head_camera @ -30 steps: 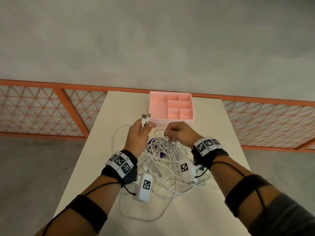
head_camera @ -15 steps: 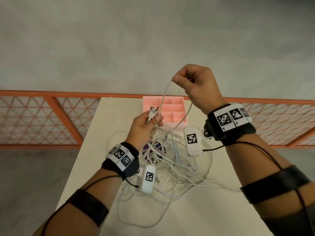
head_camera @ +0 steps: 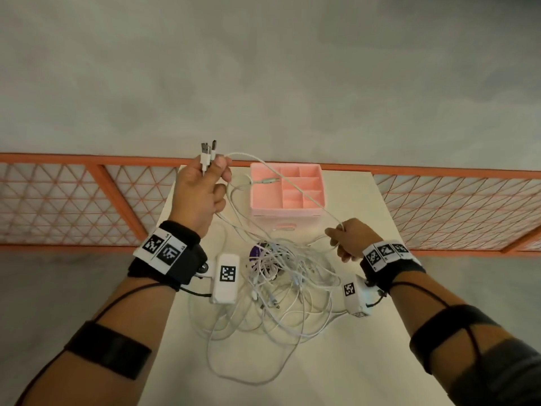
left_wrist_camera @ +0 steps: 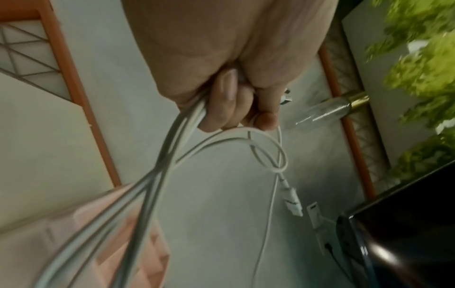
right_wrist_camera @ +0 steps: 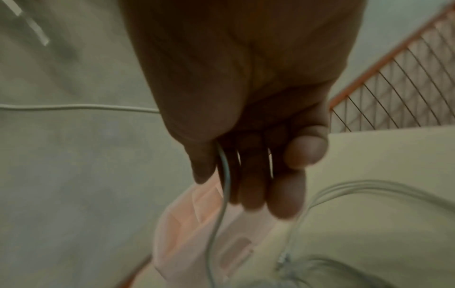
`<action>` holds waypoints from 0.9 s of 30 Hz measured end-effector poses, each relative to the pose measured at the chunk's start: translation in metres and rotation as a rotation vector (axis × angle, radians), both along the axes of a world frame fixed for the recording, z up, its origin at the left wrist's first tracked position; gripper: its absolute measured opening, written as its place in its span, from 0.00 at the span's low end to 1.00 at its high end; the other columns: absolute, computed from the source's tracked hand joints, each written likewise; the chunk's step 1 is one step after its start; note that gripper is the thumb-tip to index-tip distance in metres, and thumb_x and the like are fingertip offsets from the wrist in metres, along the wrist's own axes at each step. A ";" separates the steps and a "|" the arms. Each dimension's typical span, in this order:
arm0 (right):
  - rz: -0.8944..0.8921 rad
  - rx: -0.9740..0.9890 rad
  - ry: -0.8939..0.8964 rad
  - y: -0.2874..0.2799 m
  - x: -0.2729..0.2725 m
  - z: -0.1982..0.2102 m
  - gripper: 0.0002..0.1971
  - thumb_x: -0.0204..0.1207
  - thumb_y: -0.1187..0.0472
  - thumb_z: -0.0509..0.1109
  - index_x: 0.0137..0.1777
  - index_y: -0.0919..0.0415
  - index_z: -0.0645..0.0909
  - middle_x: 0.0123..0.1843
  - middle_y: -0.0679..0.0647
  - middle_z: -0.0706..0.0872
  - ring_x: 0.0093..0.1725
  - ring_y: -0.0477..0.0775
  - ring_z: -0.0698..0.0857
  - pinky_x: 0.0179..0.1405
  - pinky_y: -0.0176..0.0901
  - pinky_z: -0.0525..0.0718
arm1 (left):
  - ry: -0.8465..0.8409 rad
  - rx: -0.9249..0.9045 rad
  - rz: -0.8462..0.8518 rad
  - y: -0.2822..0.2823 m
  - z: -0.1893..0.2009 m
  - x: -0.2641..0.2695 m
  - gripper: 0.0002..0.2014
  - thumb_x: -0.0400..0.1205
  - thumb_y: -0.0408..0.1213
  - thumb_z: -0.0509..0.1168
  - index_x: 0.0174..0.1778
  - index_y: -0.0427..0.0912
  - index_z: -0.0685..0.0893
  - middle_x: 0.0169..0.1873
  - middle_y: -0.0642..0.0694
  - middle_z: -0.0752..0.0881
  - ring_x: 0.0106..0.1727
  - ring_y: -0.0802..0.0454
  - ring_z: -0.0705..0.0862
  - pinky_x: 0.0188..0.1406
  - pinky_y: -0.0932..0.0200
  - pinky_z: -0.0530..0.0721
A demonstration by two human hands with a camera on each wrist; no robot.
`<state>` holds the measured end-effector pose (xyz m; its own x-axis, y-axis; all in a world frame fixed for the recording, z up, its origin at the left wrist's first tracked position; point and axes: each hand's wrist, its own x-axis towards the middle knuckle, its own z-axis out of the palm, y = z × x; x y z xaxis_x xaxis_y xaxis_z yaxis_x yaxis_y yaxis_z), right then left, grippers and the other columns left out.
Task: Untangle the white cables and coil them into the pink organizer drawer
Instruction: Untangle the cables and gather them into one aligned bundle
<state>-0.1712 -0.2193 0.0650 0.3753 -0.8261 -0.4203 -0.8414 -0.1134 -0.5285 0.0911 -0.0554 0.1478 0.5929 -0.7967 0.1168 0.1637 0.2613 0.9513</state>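
Observation:
A tangle of white cables (head_camera: 281, 291) lies in the middle of the pale table (head_camera: 366, 361). My left hand (head_camera: 205, 183) is raised left of the pink organizer drawer (head_camera: 288, 212) and grips several cable ends, with two USB plugs (head_camera: 208, 150) sticking up from the fist. In the left wrist view the left hand (left_wrist_camera: 236, 109) is curled round the strands, and a loop with a connector (left_wrist_camera: 293, 202) hangs below. One cable (head_camera: 292, 186) runs from that fist across the drawer down to my right hand (head_camera: 344, 237), which pinches it low by the drawer's right front corner. In the right wrist view the cable (right_wrist_camera: 222, 187) passes between the fingers.
An orange lattice railing (head_camera: 73, 200) runs behind and on both sides of the table, with grey floor beyond. A purple object (head_camera: 257, 250) lies half buried under the tangle. The drawer stands at the table's far edge.
My right hand has come down from high above the drawer to table height at the right, drawing the cable with it. My left hand has risen with the plugs.

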 end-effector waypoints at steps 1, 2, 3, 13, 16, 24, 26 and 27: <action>-0.001 0.058 -0.059 0.002 0.001 0.005 0.22 0.85 0.49 0.64 0.40 0.67 0.84 0.27 0.60 0.86 0.25 0.56 0.84 0.23 0.38 0.76 | -0.011 0.038 0.005 -0.001 -0.006 -0.003 0.07 0.88 0.42 0.64 0.48 0.44 0.85 0.33 0.51 0.82 0.20 0.58 0.60 0.21 0.60 0.52; 0.004 0.084 -0.137 0.004 0.003 0.013 0.23 0.85 0.48 0.64 0.38 0.67 0.83 0.25 0.60 0.85 0.22 0.56 0.82 0.23 0.39 0.75 | -0.034 0.087 0.014 -0.002 -0.013 -0.005 0.07 0.87 0.41 0.65 0.48 0.44 0.85 0.33 0.50 0.82 0.19 0.58 0.61 0.21 0.61 0.53; 0.012 0.085 -0.233 0.005 0.007 0.025 0.24 0.84 0.47 0.65 0.37 0.67 0.83 0.23 0.60 0.83 0.20 0.55 0.80 0.23 0.40 0.74 | -0.067 0.143 0.027 -0.003 -0.021 -0.008 0.07 0.87 0.40 0.65 0.48 0.43 0.85 0.33 0.49 0.84 0.19 0.57 0.62 0.20 0.64 0.55; 0.006 0.289 -1.413 0.026 0.048 0.160 0.19 0.84 0.54 0.64 0.32 0.61 0.73 0.21 0.57 0.72 0.28 0.61 0.84 0.29 0.46 0.83 | -0.419 0.444 -0.079 -0.007 -0.087 -0.031 0.08 0.85 0.37 0.68 0.44 0.40 0.90 0.38 0.54 0.92 0.33 0.73 0.84 0.47 0.63 0.74; 0.123 0.318 -1.200 0.030 0.051 0.143 0.09 0.81 0.67 0.68 0.39 0.65 0.74 0.29 0.58 0.80 0.35 0.61 0.90 0.34 0.46 0.90 | -0.409 0.396 -0.028 -0.009 -0.081 -0.038 0.10 0.85 0.42 0.68 0.46 0.41 0.91 0.32 0.62 0.86 0.30 0.69 0.81 0.40 0.66 0.73; 0.181 0.389 -0.963 0.056 0.061 0.117 0.08 0.78 0.77 0.68 0.54 0.69 0.77 0.40 0.69 0.89 0.38 0.67 0.92 0.36 0.47 0.92 | -0.012 0.133 -0.133 -0.010 -0.040 -0.077 0.16 0.91 0.40 0.58 0.42 0.55 0.88 0.35 0.40 0.75 0.18 0.51 0.60 0.13 0.58 0.60; 0.153 0.431 -1.074 0.059 0.065 0.123 0.08 0.80 0.77 0.65 0.56 0.69 0.76 0.39 0.68 0.88 0.36 0.65 0.92 0.33 0.45 0.91 | 0.091 0.126 -0.231 -0.009 -0.039 -0.089 0.17 0.92 0.37 0.55 0.42 0.53 0.84 0.38 0.40 0.79 0.19 0.59 0.59 0.18 0.66 0.57; 0.134 0.433 -1.136 0.060 0.067 0.129 0.06 0.81 0.77 0.64 0.54 0.69 0.76 0.38 0.68 0.88 0.36 0.65 0.91 0.33 0.45 0.91 | 0.085 0.125 -0.281 -0.008 -0.042 -0.093 0.14 0.91 0.39 0.55 0.46 0.49 0.84 0.40 0.42 0.84 0.19 0.59 0.59 0.19 0.66 0.57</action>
<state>-0.1042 -0.1596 0.1944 0.7793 -0.6260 -0.0289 0.1280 0.2042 -0.9705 -0.0022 -0.0630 0.1053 0.3509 -0.9358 -0.0329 0.2928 0.0763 0.9531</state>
